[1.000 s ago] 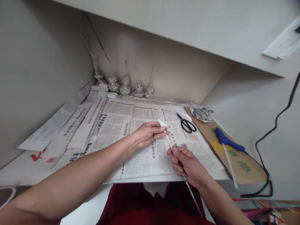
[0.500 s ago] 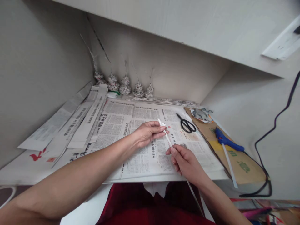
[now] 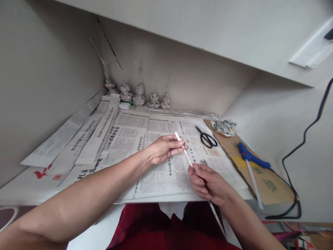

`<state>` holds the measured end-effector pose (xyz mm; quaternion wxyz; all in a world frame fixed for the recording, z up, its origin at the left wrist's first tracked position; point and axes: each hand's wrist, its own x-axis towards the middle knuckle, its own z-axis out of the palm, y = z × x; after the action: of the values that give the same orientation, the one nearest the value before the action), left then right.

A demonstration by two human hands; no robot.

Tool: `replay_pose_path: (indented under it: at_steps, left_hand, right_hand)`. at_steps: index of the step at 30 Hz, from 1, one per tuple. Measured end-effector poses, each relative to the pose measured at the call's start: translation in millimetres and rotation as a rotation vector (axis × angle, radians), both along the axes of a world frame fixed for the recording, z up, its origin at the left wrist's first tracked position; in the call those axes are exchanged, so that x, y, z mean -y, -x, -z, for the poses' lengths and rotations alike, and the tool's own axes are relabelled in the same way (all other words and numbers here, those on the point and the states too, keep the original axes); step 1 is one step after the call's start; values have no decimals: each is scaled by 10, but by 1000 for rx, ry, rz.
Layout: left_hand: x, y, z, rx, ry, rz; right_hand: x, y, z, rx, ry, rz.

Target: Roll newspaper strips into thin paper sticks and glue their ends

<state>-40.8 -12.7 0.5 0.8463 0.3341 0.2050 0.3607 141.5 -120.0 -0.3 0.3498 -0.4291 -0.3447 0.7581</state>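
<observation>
A thin white rolled paper tube [image 3: 186,155] slants between my hands above the newspaper sheets [image 3: 156,173]. My left hand [image 3: 170,146] pinches it near its upper end, which pokes out past the fingertips. Lower down, my right hand [image 3: 208,180] has its fingers closed around the same tube. The tube's tail comes out below that hand and hangs over the table's front edge toward my lap. Black-handled scissors [image 3: 207,139] lie on the newspaper beyond my right hand.
Several woven paper gourd shapes [image 3: 139,95] stand along the back wall, with thin paper rods [image 3: 179,113] beside them. Cut newspaper strips [image 3: 96,135] lie left. On cardboard [image 3: 273,194] at right rests a blue glue gun [image 3: 252,156] with its cord. A shelf overhangs the back.
My right hand has shifted slightly down and turned, its fingers curling more around the tube. My left hand stays nearly in place, and the tube's upper tip looks narrower.
</observation>
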Motion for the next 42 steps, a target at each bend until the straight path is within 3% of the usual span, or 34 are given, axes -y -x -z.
replay_pose_path:
  at_steps: [3,6,12,15,18,23,25,28,33,35,42]
  left_hand:
    - [7,2,-12,18,-7,7]
    - [3,-7,-13,8,-22,-27]
    - [-41,-31,42,-56,-38,-173]
    - [-43,-36,54,-71,-48,-191]
    - [-36,-33,50,-70,-40,-202]
    - [-29,-6,19,-2,-11,-161]
    - [-25,4,3,36,4,-119]
    - [-24,6,-8,45,6,-97]
    - [-49,-10,31,6,9,-173]
    - [-53,-13,41,2,9,-176]
    - [-18,-16,-8,17,21,-182]
  right_hand:
    - [-18,-15,30,-87,34,-44]
    - [-18,12,34,-15,4,-35]
    - [16,105,14,556,-317,135]
    - [31,128,32,709,-376,159]
    - [35,122,34,610,-299,121]
    - [10,53,31,86,-48,4]
    - [-4,39,41,-25,-4,-25]
    - [-14,61,46,28,-24,-17]
    - [15,126,30,535,-281,117]
    - [27,122,35,595,-318,127]
    - [-5,44,41,8,-48,-39]
